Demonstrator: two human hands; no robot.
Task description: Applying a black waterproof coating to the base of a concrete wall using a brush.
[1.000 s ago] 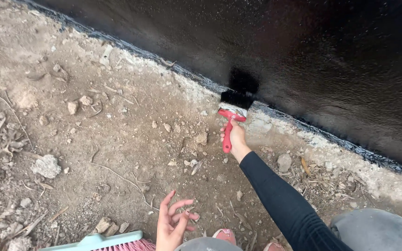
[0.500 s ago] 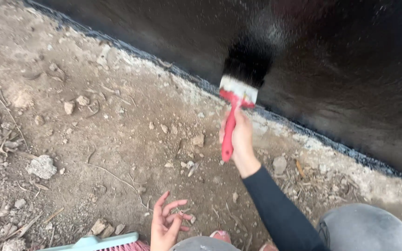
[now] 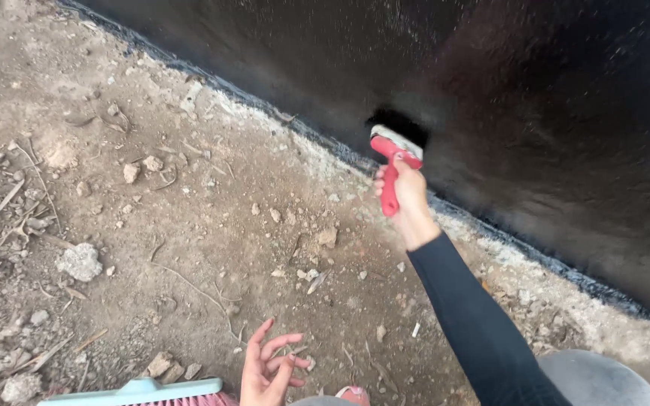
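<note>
— what's the right hand [image 3: 408,197] got?

— a paintbrush [image 3: 393,154] with a red handle. the fingers are wrapped tight round the handle, and the dark bristles are pressed against the black wall [image 3: 536,113], low down, just above where the wall meets the ground. the bristles blur into the black coating, so i can't make out their edge.

— and the sleeve?

— a black sleeve [image 3: 475,323] runs from the wrist back toward the bottom of the view.

— the left hand [image 3: 266,372]?

— it holds nothing. it's open, palm turned up, fingers spread and loosely curled, hovering low over the dirt ground [image 3: 212,218] near the bottom edge.

— anything near it?

— just beside it, to the left, the pale blue head of a broom [image 3: 141,391] with pinkish bristles pokes in at the bottom edge. the hand is not touching it.

— and the ground itself?

— dry earth scattered with small stones, twigs and dead leaves. a pale lump of rock [image 3: 79,262] sits off to the left, well apart from both hands. along the foot of the wall runs a pale gritty strip [image 3: 505,248], its upper edge smeared black.
</note>
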